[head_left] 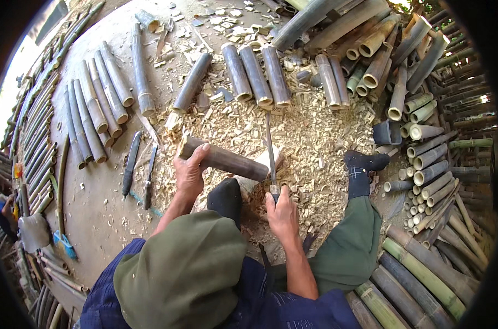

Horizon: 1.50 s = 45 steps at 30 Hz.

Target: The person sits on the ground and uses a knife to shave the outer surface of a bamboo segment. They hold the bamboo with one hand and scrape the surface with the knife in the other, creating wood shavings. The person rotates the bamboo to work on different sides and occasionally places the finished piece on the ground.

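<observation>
My left hand [189,174] is closed round the left end of a dark brown bamboo tube [229,159], its thumb on top. The tube lies tilted, its right end lower, beside a pale wooden piece [271,160] that is partly hidden. My right hand [283,215] grips the dark handle of a long, narrow-bladed knife [270,143]. Its blade points away from me, just right of the tube's end, apart from it. Beyond the blade's tip lie several cut bamboo tubes [255,75]. My sock-covered left foot [225,198] rests below the held tube.
Wood shavings [325,148] cover the ground. Two dark-handled tools [131,164] lie at left, near a row of bamboo lengths [95,104]. Stacked bamboo [424,164] lines the right side, with a dark plastic container [387,133] beside it. A shovel blade [34,232] stands far left.
</observation>
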Each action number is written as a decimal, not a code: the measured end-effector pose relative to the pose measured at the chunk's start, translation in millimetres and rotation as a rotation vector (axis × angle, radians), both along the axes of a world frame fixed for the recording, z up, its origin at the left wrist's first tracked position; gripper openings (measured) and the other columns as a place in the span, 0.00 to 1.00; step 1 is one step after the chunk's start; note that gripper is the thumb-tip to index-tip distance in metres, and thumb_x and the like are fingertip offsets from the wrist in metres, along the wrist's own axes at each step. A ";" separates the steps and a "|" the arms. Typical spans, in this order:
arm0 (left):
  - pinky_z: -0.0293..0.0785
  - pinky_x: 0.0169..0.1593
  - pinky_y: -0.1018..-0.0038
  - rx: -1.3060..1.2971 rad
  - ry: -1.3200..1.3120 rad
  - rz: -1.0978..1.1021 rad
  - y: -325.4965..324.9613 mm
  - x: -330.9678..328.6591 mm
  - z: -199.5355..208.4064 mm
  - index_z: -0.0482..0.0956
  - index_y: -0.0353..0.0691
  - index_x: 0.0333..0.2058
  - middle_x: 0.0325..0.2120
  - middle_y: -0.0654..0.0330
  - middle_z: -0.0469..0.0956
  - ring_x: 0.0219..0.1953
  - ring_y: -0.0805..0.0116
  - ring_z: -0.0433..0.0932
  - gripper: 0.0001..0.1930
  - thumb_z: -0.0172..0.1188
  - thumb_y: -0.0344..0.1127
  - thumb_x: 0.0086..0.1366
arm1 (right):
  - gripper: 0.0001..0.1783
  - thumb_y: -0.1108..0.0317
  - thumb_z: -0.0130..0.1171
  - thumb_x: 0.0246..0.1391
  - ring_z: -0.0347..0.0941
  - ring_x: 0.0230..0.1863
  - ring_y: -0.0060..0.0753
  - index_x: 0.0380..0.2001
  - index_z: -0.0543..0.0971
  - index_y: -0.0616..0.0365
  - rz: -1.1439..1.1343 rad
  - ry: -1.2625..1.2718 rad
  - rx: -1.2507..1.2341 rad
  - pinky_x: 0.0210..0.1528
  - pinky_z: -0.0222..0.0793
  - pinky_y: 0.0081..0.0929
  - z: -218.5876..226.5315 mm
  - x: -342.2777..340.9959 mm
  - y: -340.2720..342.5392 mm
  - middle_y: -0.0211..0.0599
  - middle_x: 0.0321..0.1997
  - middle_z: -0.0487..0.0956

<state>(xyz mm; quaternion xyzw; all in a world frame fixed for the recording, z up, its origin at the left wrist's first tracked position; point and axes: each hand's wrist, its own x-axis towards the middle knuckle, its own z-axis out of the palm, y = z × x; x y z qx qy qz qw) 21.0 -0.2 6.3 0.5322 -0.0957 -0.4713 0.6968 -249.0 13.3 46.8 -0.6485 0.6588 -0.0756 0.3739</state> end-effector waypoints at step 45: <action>0.85 0.50 0.65 -0.094 -0.047 -0.184 4.1 8.8 11.5 0.78 0.32 0.52 0.41 0.57 0.83 0.41 0.64 0.85 0.23 0.74 0.28 0.59 | 0.18 0.58 0.57 0.70 0.83 0.35 0.71 0.46 0.69 0.65 0.038 0.060 0.047 0.38 0.77 0.62 -23.8 -2.2 -7.2 0.66 0.32 0.84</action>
